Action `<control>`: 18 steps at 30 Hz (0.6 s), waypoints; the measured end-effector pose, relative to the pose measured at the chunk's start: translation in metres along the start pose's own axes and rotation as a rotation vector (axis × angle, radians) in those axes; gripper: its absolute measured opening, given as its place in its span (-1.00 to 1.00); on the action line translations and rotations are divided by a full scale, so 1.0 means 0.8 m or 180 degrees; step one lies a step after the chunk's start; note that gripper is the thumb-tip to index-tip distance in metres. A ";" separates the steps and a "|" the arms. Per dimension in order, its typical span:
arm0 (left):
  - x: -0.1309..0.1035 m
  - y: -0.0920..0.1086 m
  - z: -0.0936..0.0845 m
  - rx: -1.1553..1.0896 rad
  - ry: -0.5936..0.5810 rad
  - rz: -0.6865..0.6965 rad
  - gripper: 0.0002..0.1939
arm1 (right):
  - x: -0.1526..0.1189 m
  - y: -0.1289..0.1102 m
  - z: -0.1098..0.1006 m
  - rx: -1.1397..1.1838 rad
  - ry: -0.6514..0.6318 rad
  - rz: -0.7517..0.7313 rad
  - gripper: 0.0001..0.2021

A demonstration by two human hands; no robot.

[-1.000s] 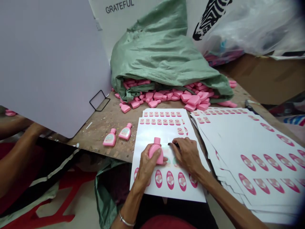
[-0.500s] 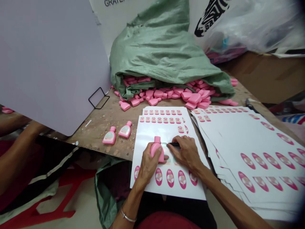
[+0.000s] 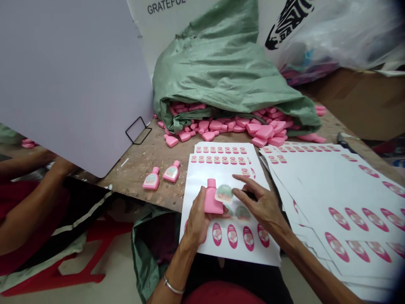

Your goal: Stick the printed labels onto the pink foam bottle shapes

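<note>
My left hand (image 3: 196, 219) is closed around a small pink bottle (image 3: 214, 202), cap up, its bare side facing me. A green-and-pink label sticker (image 3: 224, 193) is held by its right edge at the thumb of my right hand (image 3: 257, 200), overlapping the bottle's right side in view; whether it touches cannot be told. A thin black tool (image 3: 249, 194) is tucked in that same hand, mostly hidden. Beneath both hands lies a sticker sheet (image 3: 202, 181) with small labels along the top and pink ovals near the bottom. Another green label (image 3: 243, 213) lies on the sheet.
Two labelled pink bottles (image 3: 151, 179) stand left of the sheet. A green sack (image 3: 218, 71) spills a heap of pink bottles (image 3: 265, 131) at the back. More sticker sheets (image 3: 311, 181) are stacked at right. Left, a grey panel (image 3: 76, 84) partly hides another person's arm (image 3: 38, 202).
My right hand has lifted a green label off the sheet and brought it up beside the bottle. My left hand still grips the bottle, now turned more upright. The view has shifted slightly left.
</note>
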State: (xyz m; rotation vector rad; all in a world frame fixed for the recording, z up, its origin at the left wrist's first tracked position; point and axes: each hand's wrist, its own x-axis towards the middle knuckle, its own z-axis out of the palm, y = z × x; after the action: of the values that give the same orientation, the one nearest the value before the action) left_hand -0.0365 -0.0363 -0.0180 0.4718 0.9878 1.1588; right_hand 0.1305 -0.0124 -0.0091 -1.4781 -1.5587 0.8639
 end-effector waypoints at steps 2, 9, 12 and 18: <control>-0.003 0.002 0.003 -0.0190 -0.0069 -0.0065 -0.45 | -0.004 -0.007 0.006 0.0141 -0.0230 0.0090 -0.61; -0.008 0.010 0.008 -0.0233 -0.0165 -0.0099 -0.47 | -0.011 -0.017 0.017 0.0430 -0.0423 0.0126 -0.72; -0.010 0.011 0.008 -0.0240 -0.0245 -0.0065 -0.48 | -0.011 -0.019 0.018 0.0370 -0.0386 0.0043 -0.73; -0.011 0.013 0.008 -0.0205 -0.0236 -0.0088 -0.48 | -0.011 -0.021 0.019 0.0289 -0.0345 -0.0108 -0.75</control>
State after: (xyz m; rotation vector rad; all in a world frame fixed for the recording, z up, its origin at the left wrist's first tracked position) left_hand -0.0369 -0.0394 -0.0034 0.4451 0.8879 1.1373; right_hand 0.1096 -0.0215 -0.0017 -1.3564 -1.5968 0.9962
